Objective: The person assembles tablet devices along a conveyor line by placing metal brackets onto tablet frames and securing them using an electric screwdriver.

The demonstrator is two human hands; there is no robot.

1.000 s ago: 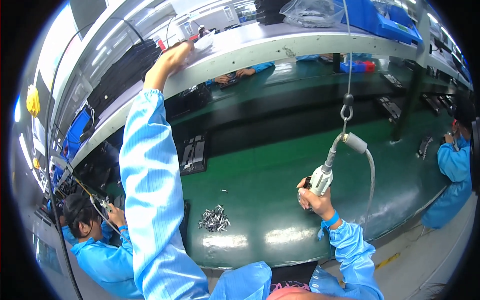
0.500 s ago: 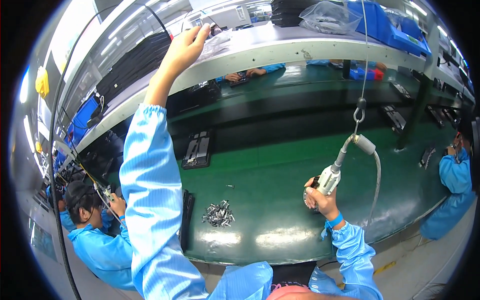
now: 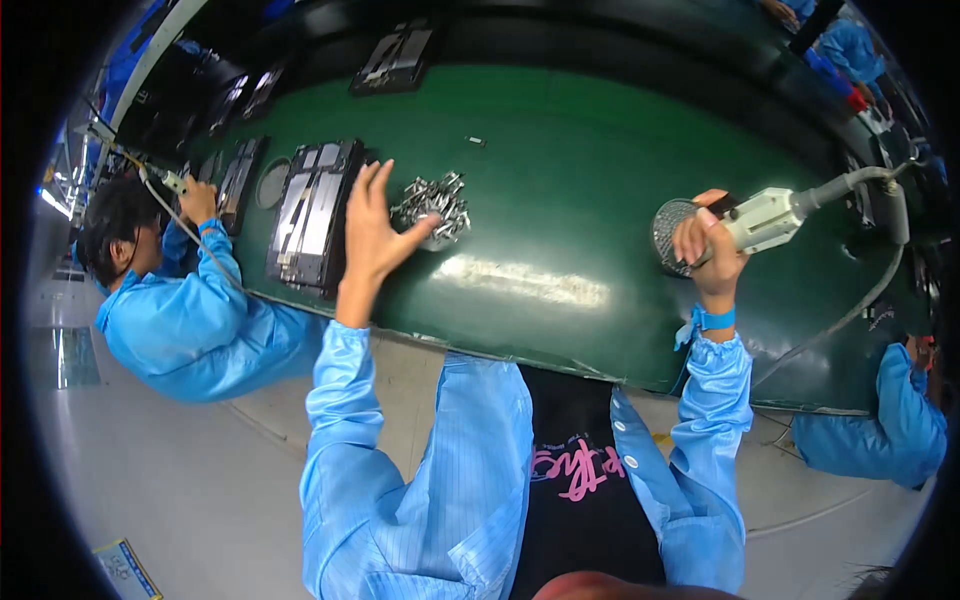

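A shiny blue smock point(image 3: 480, 440) with gathered cuffs point(image 3: 347, 342) hangs open over a pink-lettered black shirt point(image 3: 590, 540).

metal parts point(image 3: 448, 198) on green bench point(image 3: 570, 180)

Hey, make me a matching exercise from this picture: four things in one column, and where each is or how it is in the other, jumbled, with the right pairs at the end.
Column one
1. Left hand
2. Right hand
3. Small metal parts
4. Black and silver flat unit

Column two
A. Heaped on the green table
B. Holding the pale power tool
C. To the left of the person's left hand
D. Open, with fingers spread

Right pairs: 1-D, 2-B, 3-A, 4-C
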